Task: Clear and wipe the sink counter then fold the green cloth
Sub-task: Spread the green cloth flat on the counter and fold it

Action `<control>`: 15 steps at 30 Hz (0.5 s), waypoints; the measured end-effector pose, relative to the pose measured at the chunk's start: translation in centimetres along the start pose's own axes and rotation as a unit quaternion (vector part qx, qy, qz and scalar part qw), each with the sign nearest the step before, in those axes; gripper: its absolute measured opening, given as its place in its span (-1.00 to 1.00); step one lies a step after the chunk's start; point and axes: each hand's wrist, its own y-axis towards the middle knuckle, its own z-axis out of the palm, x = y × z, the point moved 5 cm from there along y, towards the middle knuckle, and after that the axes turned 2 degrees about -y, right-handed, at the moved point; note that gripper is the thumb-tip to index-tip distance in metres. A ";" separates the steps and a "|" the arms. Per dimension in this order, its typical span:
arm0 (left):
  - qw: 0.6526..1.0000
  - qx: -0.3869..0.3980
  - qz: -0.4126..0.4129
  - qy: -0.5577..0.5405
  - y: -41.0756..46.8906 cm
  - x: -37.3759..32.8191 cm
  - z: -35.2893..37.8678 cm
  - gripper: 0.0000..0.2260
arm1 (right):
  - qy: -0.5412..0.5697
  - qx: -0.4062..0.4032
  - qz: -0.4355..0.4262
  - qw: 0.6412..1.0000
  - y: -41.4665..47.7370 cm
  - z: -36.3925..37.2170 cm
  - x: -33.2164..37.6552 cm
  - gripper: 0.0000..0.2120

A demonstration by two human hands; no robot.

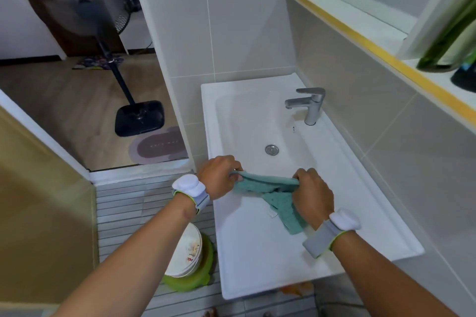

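White sink counter [257,260] fills most of the view, basin and chrome faucet [310,104] at the far end, nothing else sitting on it. Over its near part is the green cloth [273,188], teal-ish terry, bunched and stretched between both hands with a loose end and small white tag drooping onto the counter. Left hand [219,175] pinches one end, right hand [313,194] is closed tight around the other.

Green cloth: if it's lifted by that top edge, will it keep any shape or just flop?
Likely floppy: the green cloth sags and bunches between the left hand and right hand, its lower part trailing onto the sink counter. Probably light, since a fingertip grip holds it.
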 end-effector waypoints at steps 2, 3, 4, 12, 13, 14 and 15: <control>1.000 -0.013 -0.008 0.021 1.4 0.5 -0.9 -0.85 | 0.007 -0.049 0.027 0.998 1.7 -1.6 -0.3 -0.81; 0.999 -0.033 -0.016 0.027 2.2 0.6 -1.7 -0.85 | 0.016 -0.076 0.031 0.997 2.7 -2.6 -0.2 -0.83; 0.998 -0.060 -0.018 0.031 3.2 0.4 -2.7 -0.85 | 0.028 -0.106 0.027 0.994 3.7 -3.8 0.1 -0.85; 0.958 -0.276 0.073 0.023 6.2 -2.3 -11.4 -0.87 | 0.091 -0.306 -0.113 0.941 6.4 -12.7 2.9 -0.84; 0.955 -0.279 0.100 0.027 5.7 -2.3 -11.1 -0.86 | 0.091 -0.315 -0.131 0.935 5.7 -12.7 2.7 -0.85; 0.955 -0.268 0.124 0.029 5.1 -2.2 -10.3 -0.85 | 0.092 -0.313 -0.148 0.933 4.8 -12.1 2.2 -0.85; 0.959 -0.243 0.141 0.034 4.2 -2.0 -9.0 -0.84 | 0.093 -0.299 -0.163 0.935 3.8 -11.2 1.5 -0.84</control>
